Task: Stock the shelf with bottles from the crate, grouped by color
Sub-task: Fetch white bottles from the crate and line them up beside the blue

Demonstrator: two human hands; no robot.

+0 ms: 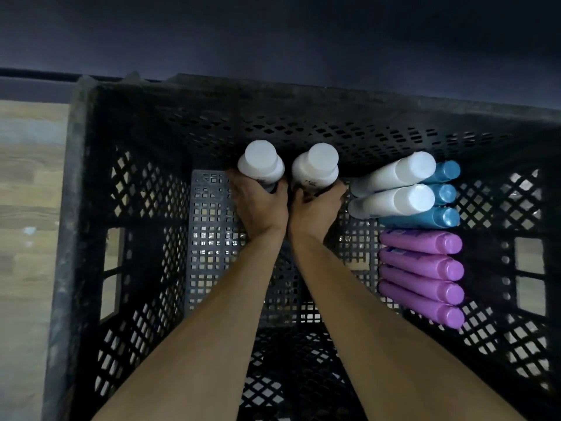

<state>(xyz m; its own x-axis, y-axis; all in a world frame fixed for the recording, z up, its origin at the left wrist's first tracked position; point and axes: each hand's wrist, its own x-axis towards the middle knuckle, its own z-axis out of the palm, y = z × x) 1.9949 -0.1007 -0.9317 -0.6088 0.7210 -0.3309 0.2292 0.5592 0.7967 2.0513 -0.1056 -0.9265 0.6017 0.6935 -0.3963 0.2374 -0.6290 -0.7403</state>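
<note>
I look straight down into a black perforated crate (91,238). My left hand (261,208) grips a white bottle (261,162) near the crate's far wall. Right beside it, my right hand (315,211) grips a second white bottle (317,165). Both bottles stand upright with their caps toward me. At the right side stand two more white bottles (403,185), three blue bottles (443,194) behind them, and several purple bottles (425,278) in a row nearer to me.
The crate's high lattice walls surround my arms on all sides. A wooden floor (27,177) shows to the left of the crate. A dark surface (273,41) lies beyond the far wall. No shelf is in view.
</note>
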